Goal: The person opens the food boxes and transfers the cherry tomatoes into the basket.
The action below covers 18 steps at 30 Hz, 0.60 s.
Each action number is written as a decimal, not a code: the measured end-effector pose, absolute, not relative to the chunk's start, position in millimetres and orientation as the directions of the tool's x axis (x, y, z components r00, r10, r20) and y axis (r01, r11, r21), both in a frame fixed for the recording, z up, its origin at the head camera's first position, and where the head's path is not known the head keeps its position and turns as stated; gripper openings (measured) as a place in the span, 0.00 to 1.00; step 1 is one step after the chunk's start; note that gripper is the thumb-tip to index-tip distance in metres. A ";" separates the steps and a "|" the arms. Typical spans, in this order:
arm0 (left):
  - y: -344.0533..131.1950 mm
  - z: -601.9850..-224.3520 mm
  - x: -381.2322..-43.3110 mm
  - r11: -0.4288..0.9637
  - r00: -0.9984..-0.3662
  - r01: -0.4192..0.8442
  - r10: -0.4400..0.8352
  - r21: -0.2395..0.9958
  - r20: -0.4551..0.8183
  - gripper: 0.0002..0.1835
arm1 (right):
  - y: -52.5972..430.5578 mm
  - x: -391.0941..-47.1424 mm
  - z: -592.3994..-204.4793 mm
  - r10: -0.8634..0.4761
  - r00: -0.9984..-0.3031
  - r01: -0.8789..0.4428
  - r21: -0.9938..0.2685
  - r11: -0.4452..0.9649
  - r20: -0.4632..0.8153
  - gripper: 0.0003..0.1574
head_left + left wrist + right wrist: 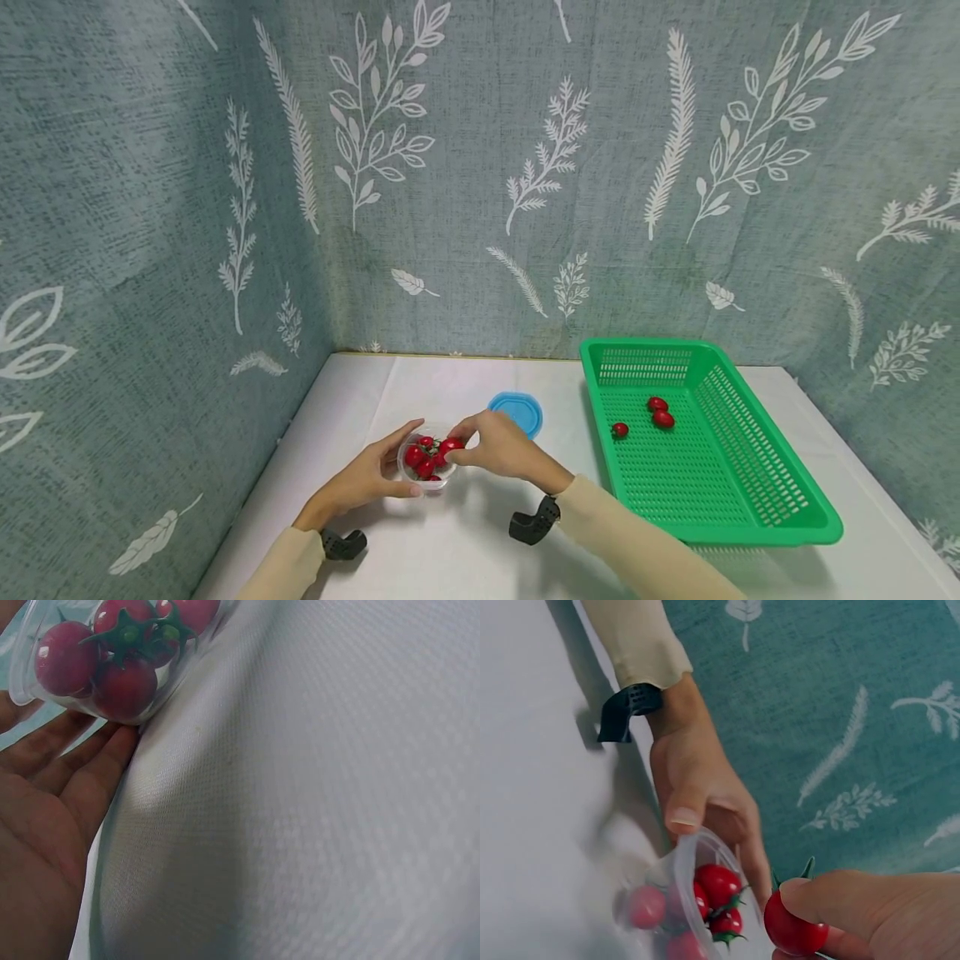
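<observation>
A clear plastic tub (pixel 684 874) stands on the white table with several red cherry tomatoes (pixel 425 468) inside, their green stems showing. My left hand (pixel 358 482) holds the tub from the left, thumb at the near side and fingers around the far side. In the left wrist view, the fingers (pixel 94 765) lie along the tub's wall. Thumb and fingers of my right hand (pixel 497 447) pinch another cherry tomato (pixel 789 928) by the tub's right rim. Its green calyx points up in the right wrist view.
A blue lid (pixel 517 408) lies behind my right hand. To the right stands a green slotted basket (pixel 750 537) with three cherry tomatoes (pixel 663 419) on its floor. Patterned grey-green cloth (pixel 465 167) hangs behind and at the left of the white table (pixel 450 558).
</observation>
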<state>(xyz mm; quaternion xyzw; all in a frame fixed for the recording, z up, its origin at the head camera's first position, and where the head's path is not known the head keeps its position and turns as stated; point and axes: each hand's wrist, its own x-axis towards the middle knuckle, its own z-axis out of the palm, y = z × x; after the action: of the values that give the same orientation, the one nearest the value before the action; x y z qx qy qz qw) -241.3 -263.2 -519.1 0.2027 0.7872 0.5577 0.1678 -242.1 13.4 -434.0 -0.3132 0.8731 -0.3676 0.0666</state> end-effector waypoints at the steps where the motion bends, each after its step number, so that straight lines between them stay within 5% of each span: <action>1: -262.8 -518.8 -241.5 0.297 -0.862 0.136 0.506 0.945 -0.035 0.58 | 15.3 -242.4 -432.2 -0.591 -0.798 -0.499 -0.681 0.536 0.119 0.13; 18: -261.4 -516.6 -241.5 0.316 -0.868 0.150 0.496 0.937 -0.029 0.59 | 57.6 -251.6 -413.8 -0.504 -0.848 -0.467 -0.685 0.560 0.166 0.11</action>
<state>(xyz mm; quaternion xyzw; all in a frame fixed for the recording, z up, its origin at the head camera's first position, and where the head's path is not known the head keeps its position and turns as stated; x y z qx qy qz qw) -241.5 -261.4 -516.6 0.2032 0.7957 0.5483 0.1579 -251.6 57.6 -413.8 -0.2749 0.8828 -0.3801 0.0246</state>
